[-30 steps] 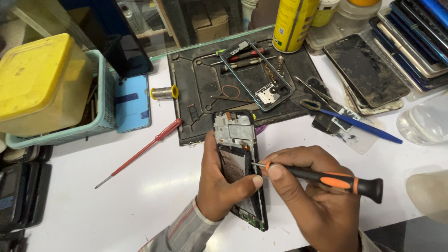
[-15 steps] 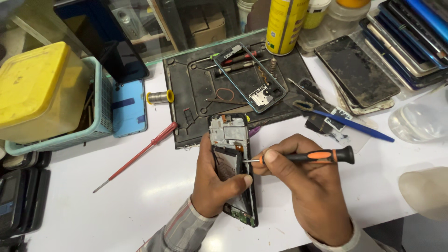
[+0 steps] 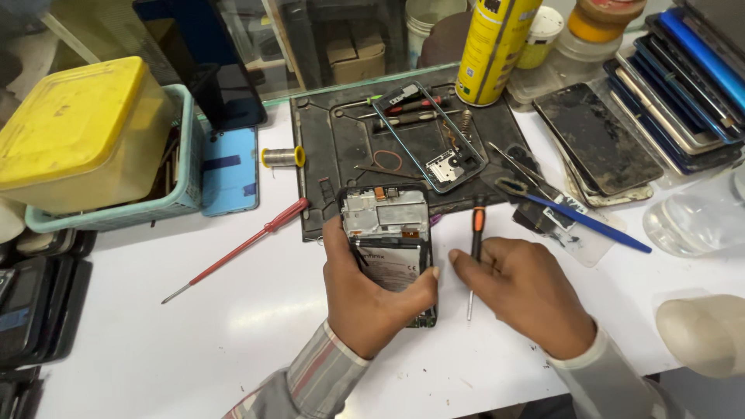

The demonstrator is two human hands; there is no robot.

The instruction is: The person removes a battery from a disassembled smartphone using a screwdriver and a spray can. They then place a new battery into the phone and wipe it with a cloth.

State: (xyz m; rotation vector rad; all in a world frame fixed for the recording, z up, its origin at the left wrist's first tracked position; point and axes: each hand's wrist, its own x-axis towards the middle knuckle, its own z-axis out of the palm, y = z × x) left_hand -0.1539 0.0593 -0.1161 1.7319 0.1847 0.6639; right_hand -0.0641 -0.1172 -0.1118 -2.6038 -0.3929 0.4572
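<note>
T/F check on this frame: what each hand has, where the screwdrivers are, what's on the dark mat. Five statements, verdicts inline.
1. The left hand grips the opened phone on the white table. True.
2. The right hand holds the orange-and-black screwdriver up in the air. False: it lies on the table, under that hand's fingers.
3. The red screwdriver lies left of the phone, untouched. True.
4. The bare phone frame lies on the dark work mat. True.
5. The yellow spray can lies on its side. False: it stands upright at the mat's far edge.
</note>
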